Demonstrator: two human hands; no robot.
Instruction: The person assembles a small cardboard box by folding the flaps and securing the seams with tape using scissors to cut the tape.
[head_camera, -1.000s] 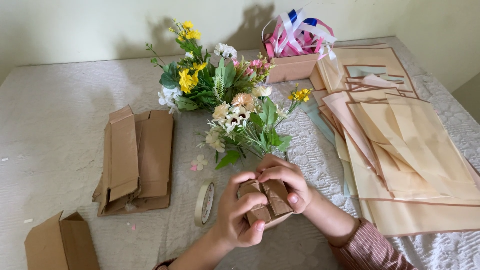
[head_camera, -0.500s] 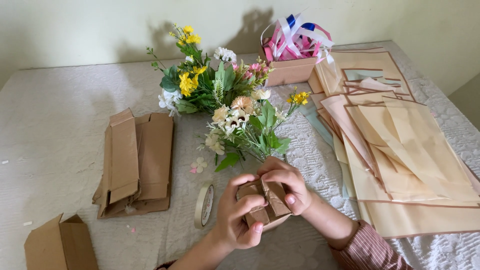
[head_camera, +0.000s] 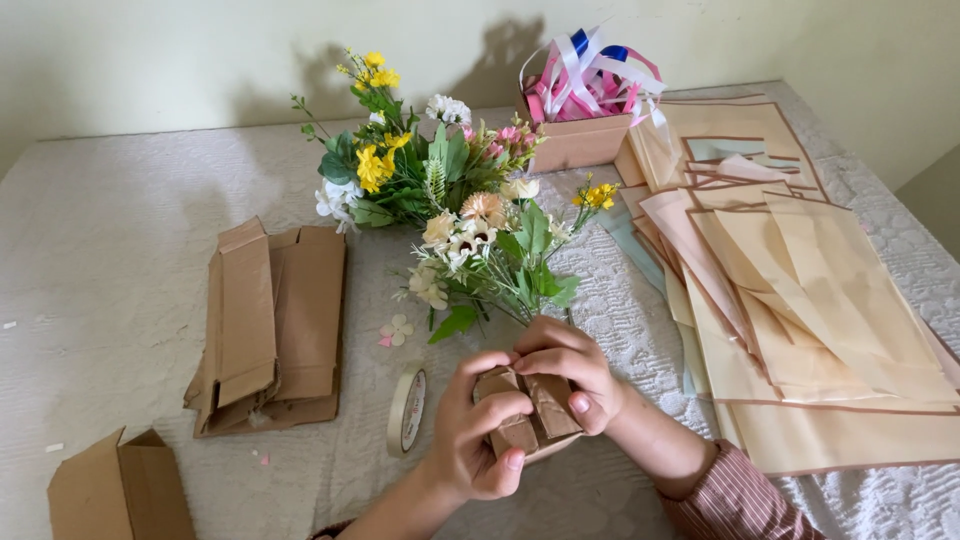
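Observation:
Both my hands clasp a small brown paper-wrapped bundle (head_camera: 533, 412) at the base of a bunch of artificial flowers (head_camera: 480, 235). My left hand (head_camera: 480, 440) grips the bundle from the left and below, thumb over its top. My right hand (head_camera: 572, 372) covers it from the right, fingers pressed on the paper. The flower stems run up and away from the bundle, with white, peach and yellow blooms and green leaves lying on the cloth-covered table (head_camera: 110, 250).
A roll of tape (head_camera: 406, 410) stands on edge just left of my hands. Flattened brown cardboard boxes (head_camera: 270, 325) lie to the left, an open box (head_camera: 120, 490) at the bottom left. Peach wrapping sheets (head_camera: 800, 300) spread on the right. A box of ribbons (head_camera: 585, 90) sits behind.
My hands have shifted slightly on the bundle, the fingers pressing the paper tighter around the stems. Everything else stays in place.

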